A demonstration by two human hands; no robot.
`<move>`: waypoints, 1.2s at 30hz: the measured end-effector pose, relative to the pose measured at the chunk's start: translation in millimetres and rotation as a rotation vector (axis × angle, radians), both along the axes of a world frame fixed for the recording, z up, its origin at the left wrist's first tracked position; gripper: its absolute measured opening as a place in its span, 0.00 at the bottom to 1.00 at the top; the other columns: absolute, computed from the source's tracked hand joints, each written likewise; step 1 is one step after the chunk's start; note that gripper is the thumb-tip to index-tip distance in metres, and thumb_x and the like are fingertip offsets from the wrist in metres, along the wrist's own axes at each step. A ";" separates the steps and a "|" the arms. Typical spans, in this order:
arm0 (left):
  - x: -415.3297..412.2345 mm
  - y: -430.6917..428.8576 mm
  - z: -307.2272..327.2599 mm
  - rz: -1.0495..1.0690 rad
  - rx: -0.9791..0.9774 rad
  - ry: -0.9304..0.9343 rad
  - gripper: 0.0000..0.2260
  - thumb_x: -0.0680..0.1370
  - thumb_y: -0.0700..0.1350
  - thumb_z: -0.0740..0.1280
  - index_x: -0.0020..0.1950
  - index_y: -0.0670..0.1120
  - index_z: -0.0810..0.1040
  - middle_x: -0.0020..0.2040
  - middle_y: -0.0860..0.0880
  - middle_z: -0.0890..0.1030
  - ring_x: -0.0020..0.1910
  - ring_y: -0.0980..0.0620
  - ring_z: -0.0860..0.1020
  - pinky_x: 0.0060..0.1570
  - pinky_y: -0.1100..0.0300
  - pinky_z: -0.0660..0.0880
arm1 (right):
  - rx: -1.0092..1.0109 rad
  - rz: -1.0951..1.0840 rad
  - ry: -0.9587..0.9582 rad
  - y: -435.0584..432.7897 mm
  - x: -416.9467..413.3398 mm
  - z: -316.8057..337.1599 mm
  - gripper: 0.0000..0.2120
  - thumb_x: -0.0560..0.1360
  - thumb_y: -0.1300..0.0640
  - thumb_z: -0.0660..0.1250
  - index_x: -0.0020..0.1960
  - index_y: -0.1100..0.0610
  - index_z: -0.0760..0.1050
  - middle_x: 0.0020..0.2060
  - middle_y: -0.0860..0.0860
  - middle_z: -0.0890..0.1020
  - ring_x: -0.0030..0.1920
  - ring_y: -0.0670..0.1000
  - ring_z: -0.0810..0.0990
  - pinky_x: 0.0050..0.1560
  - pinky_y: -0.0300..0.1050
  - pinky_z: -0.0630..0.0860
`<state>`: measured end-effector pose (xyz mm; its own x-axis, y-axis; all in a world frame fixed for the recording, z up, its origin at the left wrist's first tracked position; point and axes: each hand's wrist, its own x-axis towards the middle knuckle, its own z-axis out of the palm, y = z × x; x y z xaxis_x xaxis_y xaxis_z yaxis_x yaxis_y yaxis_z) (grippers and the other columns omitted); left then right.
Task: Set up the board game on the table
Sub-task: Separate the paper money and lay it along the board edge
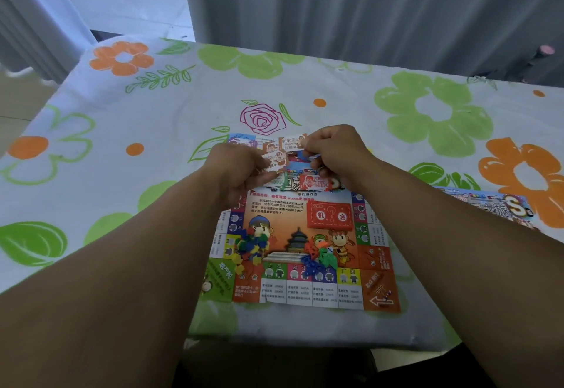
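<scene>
I judge setup about half done: the paper game board (pixel 274 204) lies flat on the table (pixel 152 204), plastic pieces (pixel 250 244) heaped unsorted on it, while my left hand (pixel 241 168) and right hand (pixel 332 149) each pinch play-money notes (pixel 293 142), not yet sorted.

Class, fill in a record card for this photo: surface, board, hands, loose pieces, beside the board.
surface: floral tablecloth
board: paper game board, laid flat
hands: left hand and right hand each pinch orange play-money notes over the board's far end
loose pieces: left heap and right heap of coloured plastic pieces, both on the board
beside the board: printed packaging, to its right
</scene>
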<state>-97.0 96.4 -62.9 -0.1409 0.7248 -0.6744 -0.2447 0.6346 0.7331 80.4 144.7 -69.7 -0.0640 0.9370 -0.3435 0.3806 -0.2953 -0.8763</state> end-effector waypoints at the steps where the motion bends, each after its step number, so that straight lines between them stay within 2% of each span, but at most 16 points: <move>1: -3.5 -0.6 -0.8 0.006 -0.006 0.008 0.07 0.77 0.30 0.68 0.54 0.33 0.79 0.56 0.36 0.81 0.44 0.39 0.86 0.34 0.60 0.82 | -0.006 0.000 -0.007 0.2 -3.8 -1.1 0.04 0.79 0.63 0.69 0.46 0.63 0.79 0.40 0.60 0.83 0.26 0.48 0.77 0.26 0.40 0.72; 5: -13.9 -2.7 -1.7 0.008 -0.030 0.026 0.06 0.77 0.31 0.69 0.54 0.34 0.80 0.56 0.36 0.81 0.46 0.37 0.85 0.38 0.57 0.83 | -0.017 -0.033 -0.038 3.0 -19.7 -4.4 0.04 0.78 0.65 0.69 0.46 0.66 0.79 0.36 0.59 0.82 0.26 0.49 0.76 0.26 0.41 0.71; 9: -19.8 -3.2 -1.4 0.014 -0.047 0.031 0.06 0.77 0.32 0.70 0.54 0.34 0.80 0.53 0.36 0.82 0.44 0.38 0.85 0.40 0.56 0.83 | 0.001 -0.070 -0.113 9.3 -30.0 -11.2 0.08 0.77 0.61 0.72 0.46 0.67 0.79 0.38 0.61 0.83 0.28 0.51 0.77 0.28 0.44 0.74; 11: -21.2 -2.8 -1.9 0.014 -0.042 0.031 0.06 0.76 0.33 0.71 0.53 0.35 0.80 0.53 0.36 0.82 0.45 0.38 0.85 0.41 0.56 0.82 | 0.047 -0.080 -0.252 12.4 -31.0 -15.1 0.14 0.75 0.57 0.75 0.47 0.69 0.79 0.41 0.63 0.84 0.34 0.55 0.81 0.37 0.53 0.81; 12: -21.7 -2.5 -1.9 0.009 -0.039 0.026 0.06 0.76 0.34 0.71 0.52 0.35 0.80 0.53 0.36 0.83 0.46 0.38 0.85 0.42 0.56 0.82 | 0.066 -0.089 -0.295 13.1 -30.9 -15.5 0.15 0.74 0.56 0.75 0.46 0.69 0.79 0.43 0.63 0.84 0.38 0.56 0.82 0.44 0.56 0.83; 13: -22.0 -2.3 -1.9 0.005 -0.039 0.020 0.07 0.76 0.34 0.72 0.53 0.35 0.79 0.53 0.36 0.83 0.45 0.38 0.85 0.42 0.55 0.83 | 0.079 -0.085 -0.291 12.6 -31.1 -14.7 0.14 0.74 0.56 0.75 0.45 0.68 0.79 0.43 0.63 0.84 0.39 0.56 0.82 0.45 0.56 0.83; 14: -21.9 -2.4 -1.6 0.003 -0.042 0.014 0.08 0.76 0.35 0.72 0.54 0.35 0.79 0.52 0.36 0.83 0.45 0.38 0.85 0.43 0.55 0.83 | 0.084 -0.063 -0.242 11.0 -31.0 -12.9 0.15 0.75 0.55 0.74 0.46 0.68 0.79 0.41 0.61 0.83 0.38 0.54 0.81 0.42 0.53 0.82; 17: -20.1 -3.0 0.2 0.006 -0.040 -0.002 0.09 0.76 0.36 0.72 0.55 0.36 0.80 0.51 0.36 0.84 0.42 0.37 0.86 0.41 0.55 0.83 | 0.026 0.083 -0.050 1.3 -33.6 -2.3 0.16 0.78 0.50 0.71 0.47 0.65 0.80 0.37 0.55 0.82 0.27 0.47 0.74 0.27 0.39 0.71; 19: -18.4 -3.5 1.3 0.010 -0.027 -0.012 0.08 0.77 0.36 0.72 0.54 0.36 0.80 0.50 0.36 0.84 0.42 0.38 0.86 0.38 0.57 0.83 | 0.001 0.160 0.008 -2.2 -35.3 -0.1 0.14 0.77 0.50 0.71 0.45 0.62 0.80 0.35 0.53 0.81 0.25 0.47 0.72 0.24 0.38 0.68; 23: -15.9 -4.1 2.5 0.008 -0.018 -0.016 0.07 0.77 0.37 0.71 0.53 0.36 0.80 0.51 0.36 0.84 0.42 0.39 0.86 0.38 0.57 0.83 | 0.017 0.185 -0.017 -2.1 -36.0 -1.9 0.07 0.76 0.56 0.73 0.44 0.61 0.80 0.33 0.52 0.81 0.26 0.47 0.72 0.24 0.39 0.69; 26: -16.5 -4.1 2.0 0.011 -0.038 -0.012 0.09 0.78 0.36 0.71 0.56 0.36 0.78 0.51 0.36 0.84 0.41 0.39 0.86 0.36 0.58 0.83 | 0.011 0.097 0.014 0.4 -33.7 -3.4 0.08 0.78 0.57 0.71 0.44 0.62 0.79 0.34 0.54 0.81 0.24 0.46 0.71 0.24 0.38 0.68; 31: -19.8 -2.6 -0.4 0.015 -0.057 0.017 0.08 0.77 0.35 0.71 0.56 0.37 0.79 0.53 0.37 0.83 0.44 0.38 0.86 0.41 0.55 0.84 | 0.007 -0.045 0.021 5.4 -33.1 -6.8 0.09 0.79 0.58 0.70 0.48 0.64 0.78 0.36 0.56 0.81 0.23 0.45 0.71 0.25 0.39 0.68; 36: -18.6 -3.3 -0.4 0.011 -0.062 0.020 0.09 0.77 0.37 0.72 0.56 0.36 0.79 0.51 0.37 0.84 0.42 0.39 0.86 0.43 0.54 0.84 | -0.003 -0.053 -0.109 6.6 -34.2 -8.7 0.09 0.78 0.57 0.71 0.48 0.64 0.79 0.39 0.56 0.82 0.29 0.49 0.74 0.27 0.40 0.69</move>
<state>-115.7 93.1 -63.3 -0.1621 0.6797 -0.7154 -0.2380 0.6766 0.6968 46.2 151.3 -78.4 0.0230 0.9369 -0.3489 0.4572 -0.3203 -0.8297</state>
